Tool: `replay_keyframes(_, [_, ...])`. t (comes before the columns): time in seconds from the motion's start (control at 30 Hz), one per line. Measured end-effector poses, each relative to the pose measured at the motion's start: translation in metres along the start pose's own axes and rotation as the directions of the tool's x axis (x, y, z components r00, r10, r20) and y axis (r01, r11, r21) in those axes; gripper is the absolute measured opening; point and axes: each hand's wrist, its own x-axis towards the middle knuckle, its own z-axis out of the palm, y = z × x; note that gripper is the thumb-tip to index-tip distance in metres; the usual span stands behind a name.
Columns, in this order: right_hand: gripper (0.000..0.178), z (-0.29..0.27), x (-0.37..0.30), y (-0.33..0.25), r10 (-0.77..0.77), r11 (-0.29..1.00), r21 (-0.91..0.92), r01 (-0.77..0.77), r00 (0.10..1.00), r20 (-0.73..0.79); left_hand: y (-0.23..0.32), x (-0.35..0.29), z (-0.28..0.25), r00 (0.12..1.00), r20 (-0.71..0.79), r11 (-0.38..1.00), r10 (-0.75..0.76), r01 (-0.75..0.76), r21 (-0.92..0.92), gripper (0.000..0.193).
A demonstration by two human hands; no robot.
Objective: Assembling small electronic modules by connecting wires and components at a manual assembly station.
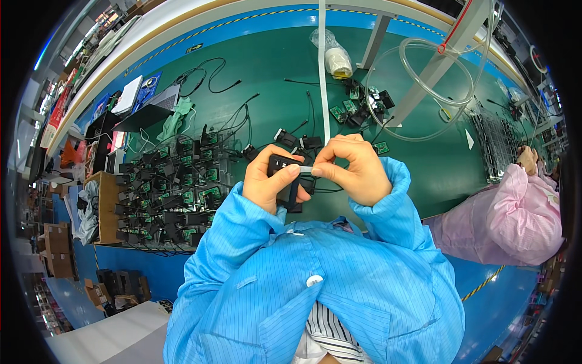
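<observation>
My left hand (265,185) grips a small black plastic box-shaped device (280,162) with openings along its top edge, held above the green table. My right hand (357,171) has thumb and forefinger pinched on a short whitish strip (307,170). That strip reaches across to the device, where my left thumb lies at its other end. Whether it is stuck to the device I cannot tell. Just beyond my hands lie black modules (292,139) with cables, partly hidden by my fingers.
On the left stands a tray of many black modules with green circuit boards (176,176). More boards (348,109) lie farther back beside a bagged white roll (337,60). Clear tubing (418,67) hangs at the right near a post. A person in pink (503,212) sits at the right.
</observation>
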Motion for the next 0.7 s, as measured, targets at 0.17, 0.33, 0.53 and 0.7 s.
replay_keyframes(0.17, [0.014, 0.006, 0.0, -0.005, -0.014, 0.997, -0.071, 0.013, 1.0, -0.017, -0.01, 0.007, -0.014, 0.975, 0.2, 0.976, -0.092, 0.128, -0.175, 0.029])
replay_keyframes(0.33, [0.016, 0.012, 0.0, -0.009, -0.111, 0.987, -0.113, 0.114, 0.993, 0.037, -0.04, 0.01, -0.035, 0.874, 0.442, 0.962, -0.202, 0.261, -0.077, 0.042])
replay_keyframes(0.53, [0.017, 0.018, -0.008, -0.004, -0.189, 0.919, -0.345, 0.191, 0.981, 0.041, -0.06, -0.001, -0.005, 0.923, 0.377, 0.997, 0.076, -0.083, 0.003, 0.057])
replay_keyframes(0.7, [0.013, 0.025, -0.019, -0.002, -0.056, 0.965, -0.261, 0.036, 0.996, -0.067, -0.066, -0.01, -0.004, 0.965, 0.26, 1.0, 0.023, -0.025, 0.006, 0.061])
